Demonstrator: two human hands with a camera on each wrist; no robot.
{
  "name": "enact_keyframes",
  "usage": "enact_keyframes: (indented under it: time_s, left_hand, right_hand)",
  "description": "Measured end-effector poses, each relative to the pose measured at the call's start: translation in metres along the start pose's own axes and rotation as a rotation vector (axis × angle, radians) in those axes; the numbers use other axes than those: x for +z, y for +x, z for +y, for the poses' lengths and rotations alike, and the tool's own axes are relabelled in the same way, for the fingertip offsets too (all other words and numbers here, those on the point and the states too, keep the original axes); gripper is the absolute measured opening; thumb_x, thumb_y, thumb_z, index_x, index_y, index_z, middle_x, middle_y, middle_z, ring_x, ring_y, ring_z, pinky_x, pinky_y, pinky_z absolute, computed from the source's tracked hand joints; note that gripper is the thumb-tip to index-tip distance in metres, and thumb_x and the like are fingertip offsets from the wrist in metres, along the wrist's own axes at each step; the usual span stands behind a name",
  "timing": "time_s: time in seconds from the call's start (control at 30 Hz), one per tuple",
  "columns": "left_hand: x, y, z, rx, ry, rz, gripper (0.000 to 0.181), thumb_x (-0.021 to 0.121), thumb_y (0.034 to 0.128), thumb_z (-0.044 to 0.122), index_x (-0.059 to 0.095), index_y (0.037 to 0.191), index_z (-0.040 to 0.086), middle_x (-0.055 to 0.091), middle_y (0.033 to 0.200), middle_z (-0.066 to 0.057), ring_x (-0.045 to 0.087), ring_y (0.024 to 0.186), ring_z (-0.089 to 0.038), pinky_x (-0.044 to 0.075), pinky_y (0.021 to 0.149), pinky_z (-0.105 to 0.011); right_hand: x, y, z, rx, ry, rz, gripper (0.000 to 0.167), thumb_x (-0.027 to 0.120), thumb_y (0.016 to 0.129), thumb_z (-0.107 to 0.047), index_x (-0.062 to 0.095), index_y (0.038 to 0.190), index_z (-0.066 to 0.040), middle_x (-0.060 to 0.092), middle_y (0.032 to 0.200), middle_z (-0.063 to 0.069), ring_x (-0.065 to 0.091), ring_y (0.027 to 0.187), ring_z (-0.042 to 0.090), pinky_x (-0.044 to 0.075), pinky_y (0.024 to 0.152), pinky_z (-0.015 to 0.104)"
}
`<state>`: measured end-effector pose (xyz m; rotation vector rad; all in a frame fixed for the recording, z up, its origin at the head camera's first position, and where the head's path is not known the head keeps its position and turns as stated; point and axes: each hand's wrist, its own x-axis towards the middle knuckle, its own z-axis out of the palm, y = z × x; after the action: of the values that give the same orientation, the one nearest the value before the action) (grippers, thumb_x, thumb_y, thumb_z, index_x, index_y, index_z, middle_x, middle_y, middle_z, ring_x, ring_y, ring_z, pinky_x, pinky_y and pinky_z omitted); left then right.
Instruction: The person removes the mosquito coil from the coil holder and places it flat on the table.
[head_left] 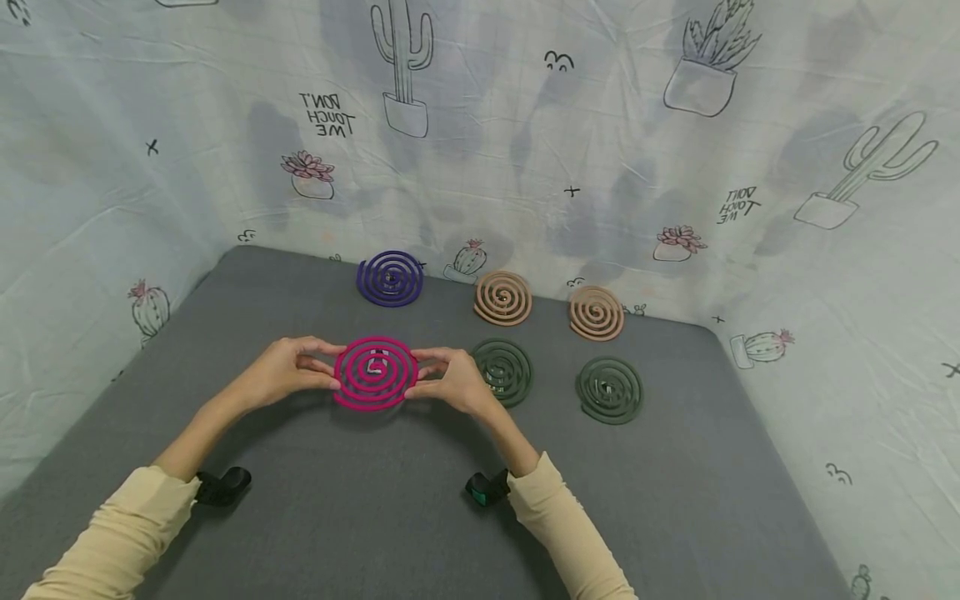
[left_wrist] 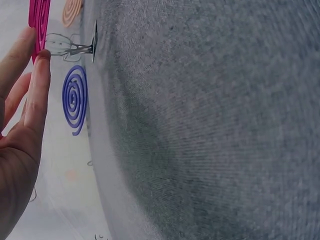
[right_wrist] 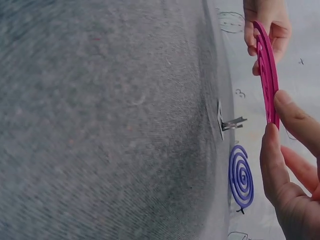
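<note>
A pink mosquito coil (head_left: 375, 407) is held flat above the grey table, between both hands. My left hand (head_left: 288, 368) pinches its left rim between thumb and fingers. On the opposite rim, my right hand (head_left: 459, 382) pinches it the same way. Under the coil, a small metal stand (right_wrist: 221, 120) shows in the right wrist view, standing on the cloth; a gap separates it from the coil. Behind lies a purple coil (head_left: 391, 289). Just beyond the right hand is a dark green coil (head_left: 506, 367), partly covered by that hand.
Two tan coils, the nearer-to-middle one (head_left: 503, 315) and the right one (head_left: 596, 327), sit along the table's back edge. Another dark green coil (head_left: 609, 408) is at right. A white printed cloth (head_left: 495, 125) hangs behind the grey table (head_left: 360, 517).
</note>
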<state>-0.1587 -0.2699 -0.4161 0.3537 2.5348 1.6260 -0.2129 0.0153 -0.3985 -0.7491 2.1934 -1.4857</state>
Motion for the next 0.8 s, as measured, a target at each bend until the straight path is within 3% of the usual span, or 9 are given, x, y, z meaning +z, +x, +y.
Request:
enact_keyframes:
  time_s: [0.2, 0.5, 0.8]
  left_hand:
    - [0.0, -0.003, -0.001, 0.0, 0.032, -0.018, 0.053, 0.078, 0.0783, 0.008, 0.057, 0.124, -0.008, 0.068, 0.106, -0.022, 0.07, 0.084, -0.01, 0.053, 0.065, -0.022]
    - [0.002, -0.003, -0.004, 0.02, 0.035, -0.025, 0.053, 0.078, 0.078, 0.007, 0.057, 0.124, -0.01, 0.068, 0.104, -0.023, 0.069, 0.084, -0.009, 0.054, 0.065, -0.022]
    - [0.005, -0.005, -0.008, 0.022, 0.061, -0.037, 0.054, 0.078, 0.0777, 0.003, 0.055, 0.124, -0.012, 0.069, 0.101, -0.022, 0.069, 0.085, -0.007, 0.055, 0.066, -0.022]
  right_hand:
    - [0.007, 0.008, 0.025, -0.001, -0.018, 0.025, 0.057, 0.084, 0.071, -0.003, 0.063, 0.124, -0.003, 0.071, 0.09, 0.019, 0.067, 0.086, 0.031, 0.045, 0.058, 0.015]
    - [0.011, 0.003, 0.027, -0.023, -0.092, 0.068, 0.056, 0.086, 0.069, -0.01, 0.066, 0.121, -0.006, 0.072, 0.083, 0.006, 0.067, 0.082, 0.02, 0.043, 0.055, 0.016]
    - [0.014, -0.001, 0.031, -0.032, -0.125, 0.083, 0.057, 0.087, 0.068, -0.011, 0.067, 0.12, -0.006, 0.072, 0.083, 0.007, 0.067, 0.08, 0.016, 0.04, 0.052, 0.016]
